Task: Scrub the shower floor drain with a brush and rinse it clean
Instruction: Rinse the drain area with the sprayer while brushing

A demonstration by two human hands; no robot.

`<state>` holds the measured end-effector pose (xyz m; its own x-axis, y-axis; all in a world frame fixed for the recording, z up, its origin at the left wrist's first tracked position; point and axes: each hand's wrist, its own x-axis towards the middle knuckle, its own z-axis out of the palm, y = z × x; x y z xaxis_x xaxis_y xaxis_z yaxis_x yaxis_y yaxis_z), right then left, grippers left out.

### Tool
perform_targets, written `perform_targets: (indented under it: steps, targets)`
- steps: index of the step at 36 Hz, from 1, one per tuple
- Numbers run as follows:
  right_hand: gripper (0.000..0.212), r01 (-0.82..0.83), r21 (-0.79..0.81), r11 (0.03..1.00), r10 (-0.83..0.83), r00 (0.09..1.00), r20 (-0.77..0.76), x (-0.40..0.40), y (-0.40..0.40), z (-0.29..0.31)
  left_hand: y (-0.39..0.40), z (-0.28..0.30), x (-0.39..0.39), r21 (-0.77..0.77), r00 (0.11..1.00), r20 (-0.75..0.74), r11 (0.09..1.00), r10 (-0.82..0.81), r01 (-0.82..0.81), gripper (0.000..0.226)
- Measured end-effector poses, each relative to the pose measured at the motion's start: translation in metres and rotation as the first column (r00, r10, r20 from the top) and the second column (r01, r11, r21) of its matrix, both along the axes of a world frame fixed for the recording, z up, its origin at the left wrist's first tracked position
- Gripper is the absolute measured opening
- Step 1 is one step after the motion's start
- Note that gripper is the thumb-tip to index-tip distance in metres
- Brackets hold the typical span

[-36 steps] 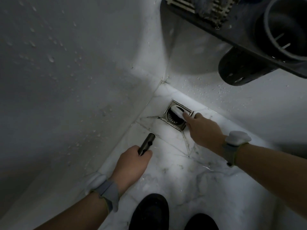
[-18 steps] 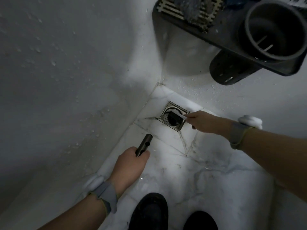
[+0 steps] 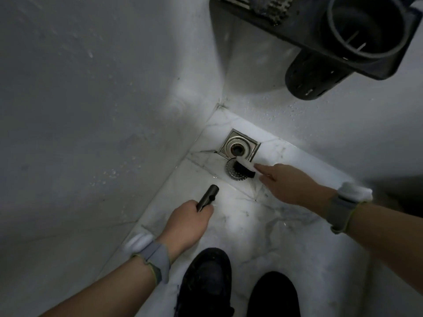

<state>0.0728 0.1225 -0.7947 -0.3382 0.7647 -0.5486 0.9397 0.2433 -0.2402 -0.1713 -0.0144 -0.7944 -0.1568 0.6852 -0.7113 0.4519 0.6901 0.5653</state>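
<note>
The square steel floor drain sits in the corner of the white marble floor, its round hole uncovered. Its round perforated strainer lies on the tiles just in front of it. My right hand holds a white-backed brush with dark bristles, pressed on the strainer. My left hand grips a dark cylindrical spray nozzle that points toward the drain; no water shows from it.
Wet grey walls meet at the corner behind the drain. A black wall shelf with a round cup holder hangs overhead at the upper right. My two black shoes stand on the floor at the bottom.
The strainer has come out of the drain and now lies on the tiles in front of it. My right hand and brush moved back with it. My left hand stays put.
</note>
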Motion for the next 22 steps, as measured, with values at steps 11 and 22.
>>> perform_targets:
  steps: [11,22]
  targets:
    - [0.054,-0.038,0.118,0.992,0.031,0.997,0.066,-0.017,-0.063,-0.007,-0.003,-0.018,0.027,-0.113,0.994,0.111,0.994,0.006,0.007,0.039]
    - [0.05,0.034,0.03,0.999,-0.037,0.995,0.094,-0.026,-0.062,0.001,0.008,-0.022,0.032,-0.094,0.999,0.015,0.995,0.041,-0.04,0.046]
